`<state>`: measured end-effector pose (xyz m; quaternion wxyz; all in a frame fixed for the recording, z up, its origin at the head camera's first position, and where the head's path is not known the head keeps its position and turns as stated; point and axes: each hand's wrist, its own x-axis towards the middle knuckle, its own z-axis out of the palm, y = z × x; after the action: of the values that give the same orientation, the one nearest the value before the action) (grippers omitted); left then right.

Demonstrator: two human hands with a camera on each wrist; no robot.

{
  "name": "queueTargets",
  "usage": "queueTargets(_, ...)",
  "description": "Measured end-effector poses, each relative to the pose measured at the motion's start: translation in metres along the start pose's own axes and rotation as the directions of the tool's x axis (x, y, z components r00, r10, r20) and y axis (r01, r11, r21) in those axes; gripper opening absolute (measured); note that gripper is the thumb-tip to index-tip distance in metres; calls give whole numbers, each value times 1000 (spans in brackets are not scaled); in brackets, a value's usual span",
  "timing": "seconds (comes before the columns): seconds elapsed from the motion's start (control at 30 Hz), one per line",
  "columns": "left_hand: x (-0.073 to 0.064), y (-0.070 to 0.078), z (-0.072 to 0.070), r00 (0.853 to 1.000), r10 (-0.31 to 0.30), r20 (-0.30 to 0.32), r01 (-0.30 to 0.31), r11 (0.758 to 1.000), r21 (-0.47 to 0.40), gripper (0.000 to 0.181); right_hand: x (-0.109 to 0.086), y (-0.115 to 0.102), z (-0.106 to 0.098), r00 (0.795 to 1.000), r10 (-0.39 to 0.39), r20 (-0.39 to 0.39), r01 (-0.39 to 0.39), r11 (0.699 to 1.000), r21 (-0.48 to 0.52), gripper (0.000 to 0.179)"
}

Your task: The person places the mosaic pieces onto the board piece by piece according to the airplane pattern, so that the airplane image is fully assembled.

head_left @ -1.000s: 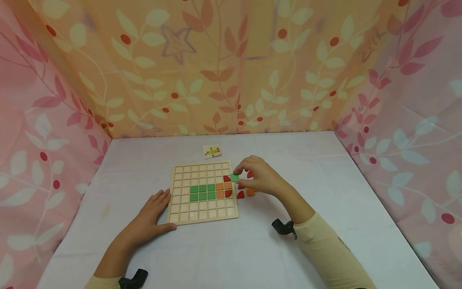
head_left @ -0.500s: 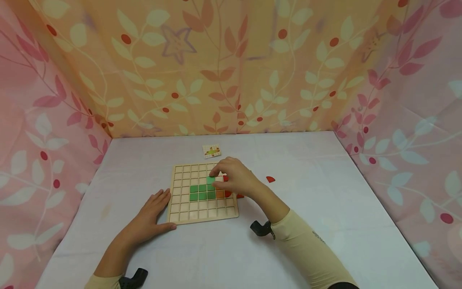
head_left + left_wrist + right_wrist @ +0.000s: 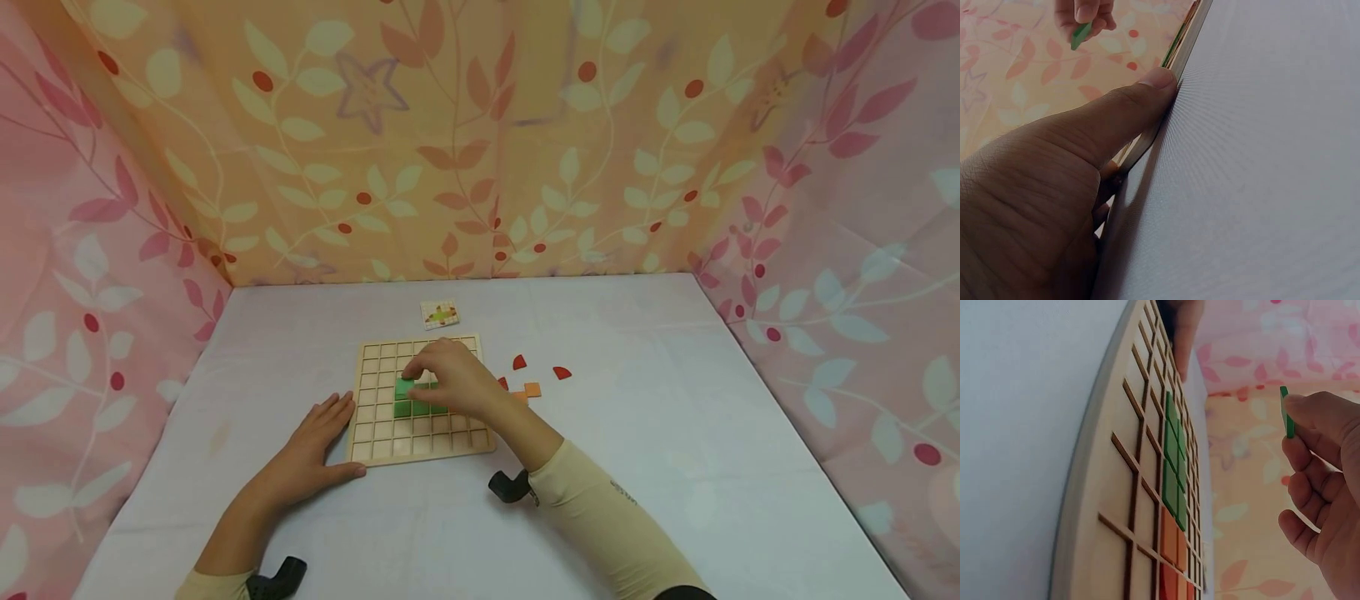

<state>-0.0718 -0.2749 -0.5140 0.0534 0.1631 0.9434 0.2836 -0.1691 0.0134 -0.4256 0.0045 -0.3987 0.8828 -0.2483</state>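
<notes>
1. Green tile (image 3: 1286, 411), edge-on in right-wrist view: pinched by right hand (image 3: 452, 379) above wooden grid board (image 3: 420, 447).
2. Left hand (image 3: 315, 446): fingers extended, touching board's near-left corner.
3. Loose red pieces (image 3: 562, 372): one partly hidden by right arm.

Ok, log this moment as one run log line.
Right hand: pinches green tile above grid board | Left hand: touches grid board's left edge | Loose right of grid board: red pieces, orange squares
</notes>
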Motion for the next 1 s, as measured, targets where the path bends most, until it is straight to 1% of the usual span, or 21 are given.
queueTargets(0.2, 1, -1, -1, 1000, 18, -4, -18, 1000, 8, 115, 7, -1, 14, 1000, 3, 16, -3, 999, -32, 21)
queueTargets(0.37, 1, 0, -1, 1000, 14, 0, -14, 1000, 4, 115, 10, 2, 28, 999, 12, 31, -10, 998, -63, 21)
queueTargets(0.67, 0, 0, -2, 1000, 10, -1, -9, 1000, 4, 114, 19, -2, 46, 999, 2, 44, 1, 997, -71, 23)
queueTargets(1.0, 0, -1, -2, 1000, 9, 2, -9, 1000, -1, 114, 24, -6, 59, 996, 54, 71, -44, 991, -129, 23)
